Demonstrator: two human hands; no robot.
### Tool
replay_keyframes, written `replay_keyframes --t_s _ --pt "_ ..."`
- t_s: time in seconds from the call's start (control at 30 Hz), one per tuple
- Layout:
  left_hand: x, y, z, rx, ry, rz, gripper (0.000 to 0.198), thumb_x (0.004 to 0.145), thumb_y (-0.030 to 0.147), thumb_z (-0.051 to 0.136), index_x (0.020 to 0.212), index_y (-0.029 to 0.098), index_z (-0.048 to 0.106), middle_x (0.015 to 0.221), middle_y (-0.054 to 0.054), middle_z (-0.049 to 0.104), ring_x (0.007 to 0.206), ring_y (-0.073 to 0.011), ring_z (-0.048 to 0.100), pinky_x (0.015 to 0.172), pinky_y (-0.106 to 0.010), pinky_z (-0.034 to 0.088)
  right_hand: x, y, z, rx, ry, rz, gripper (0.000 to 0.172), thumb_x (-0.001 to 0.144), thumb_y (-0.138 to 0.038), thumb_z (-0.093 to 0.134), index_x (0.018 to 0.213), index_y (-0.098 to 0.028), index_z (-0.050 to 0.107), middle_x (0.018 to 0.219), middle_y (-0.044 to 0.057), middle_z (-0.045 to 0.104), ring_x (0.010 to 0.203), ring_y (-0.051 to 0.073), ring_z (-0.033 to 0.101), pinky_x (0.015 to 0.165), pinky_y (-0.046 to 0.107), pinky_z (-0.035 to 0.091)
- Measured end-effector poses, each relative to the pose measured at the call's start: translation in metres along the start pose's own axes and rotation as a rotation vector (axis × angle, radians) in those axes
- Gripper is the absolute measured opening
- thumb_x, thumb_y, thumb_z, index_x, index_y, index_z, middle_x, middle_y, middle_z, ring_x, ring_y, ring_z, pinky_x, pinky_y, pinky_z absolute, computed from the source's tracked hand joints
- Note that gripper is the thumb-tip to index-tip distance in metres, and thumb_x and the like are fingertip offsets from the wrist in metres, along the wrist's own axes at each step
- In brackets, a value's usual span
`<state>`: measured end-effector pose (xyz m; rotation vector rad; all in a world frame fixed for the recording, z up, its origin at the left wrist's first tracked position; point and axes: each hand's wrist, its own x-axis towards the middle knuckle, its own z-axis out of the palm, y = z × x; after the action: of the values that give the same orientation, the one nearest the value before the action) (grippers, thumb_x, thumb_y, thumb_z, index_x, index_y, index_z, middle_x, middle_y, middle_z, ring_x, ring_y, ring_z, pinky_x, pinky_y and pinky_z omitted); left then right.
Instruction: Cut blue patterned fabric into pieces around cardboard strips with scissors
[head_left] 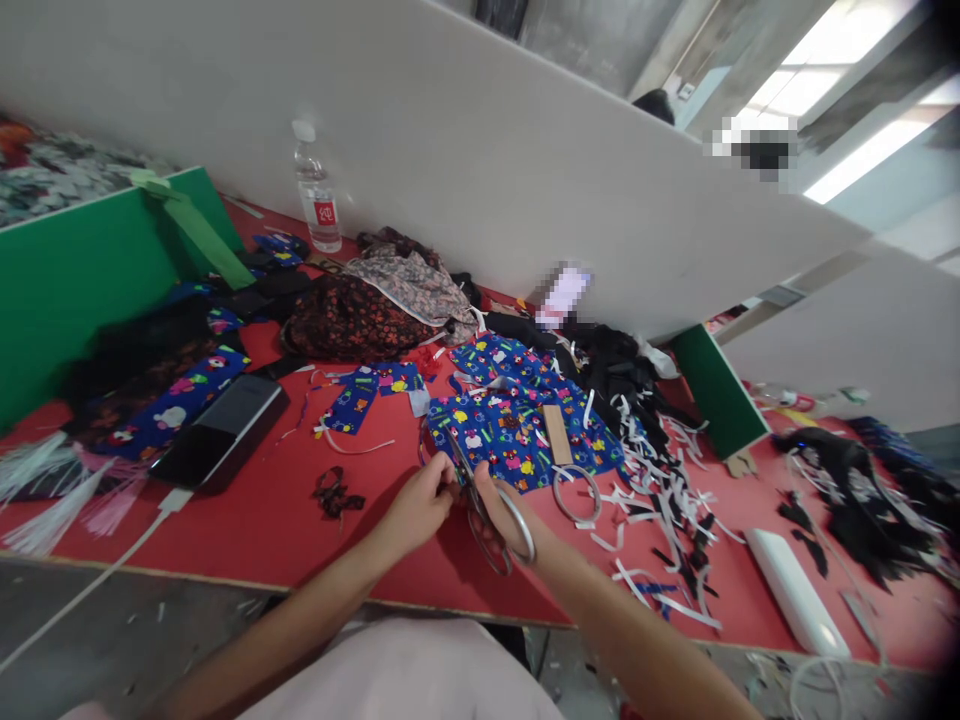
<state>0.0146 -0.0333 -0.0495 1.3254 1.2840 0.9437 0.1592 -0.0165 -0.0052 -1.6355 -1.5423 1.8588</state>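
Observation:
My right hand (501, 508) is wrapped round a pair of metal scissors (527, 530), their blades pointing up and away from me. Just to its left, my left hand (426, 505) is closed in a pinch by the blades. What sits between those fingertips is too small to make out. Beyond both hands spreads blue cartoon-print fabric (517, 455), with a flat wooden piece (557, 435) and a grey ring (577, 497) at its right. A small dark brown fabric scrap (336, 495) lies left of my left hand.
White and black trimmings (675, 500) litter the red table (315, 545) at right, near a white oblong device (796, 590). At left lies a black power bank (221, 430) with a cable. A water bottle (318, 195) stands by the white partition (465, 150); a phone (564, 295) leans there.

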Motion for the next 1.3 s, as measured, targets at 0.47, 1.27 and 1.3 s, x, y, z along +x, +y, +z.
replay_keyframes --t_s 0.47,1.27,1.3 --pt "-0.001 -0.002 0.001 -0.067 0.017 0.002 0.013 0.075 0.015 0.042 0.072 0.022 0.031 0.063 0.007 0.042 0.056 -0.0099 0.040 0.056 -0.022 0.033 -0.002 -0.005 -0.002 -0.049 -0.039 -0.060 0.065 0.079 -0.074 0.019 0.063 -0.021 0.051 0.036 -0.005 0.038 0.027 0.010 0.036 0.026 0.023 0.030" --pt "-0.004 0.003 0.001 -0.103 0.170 -0.069 0.011 0.078 0.028 0.049 0.077 0.021 0.041 0.061 0.006 0.047 0.056 -0.0110 0.046 0.055 -0.023 0.035 0.000 -0.004 0.000 0.009 0.036 -0.078 0.061 0.078 -0.075 0.022 0.059 -0.020 0.043 0.039 -0.006 0.038 0.027 0.009 0.035 0.023 0.022 0.029" --pt "-0.004 0.004 0.000 -0.133 0.229 -0.083 0.013 0.078 0.031 0.051 0.081 0.021 0.043 0.063 0.006 0.049 0.055 -0.0108 0.048 0.054 -0.023 0.036 0.000 -0.003 0.000 0.029 0.042 -0.066 0.061 0.078 -0.075 0.023 0.058 -0.020 0.042 0.040 -0.005 0.038 0.026 0.008 0.035 0.023 0.022 0.028"
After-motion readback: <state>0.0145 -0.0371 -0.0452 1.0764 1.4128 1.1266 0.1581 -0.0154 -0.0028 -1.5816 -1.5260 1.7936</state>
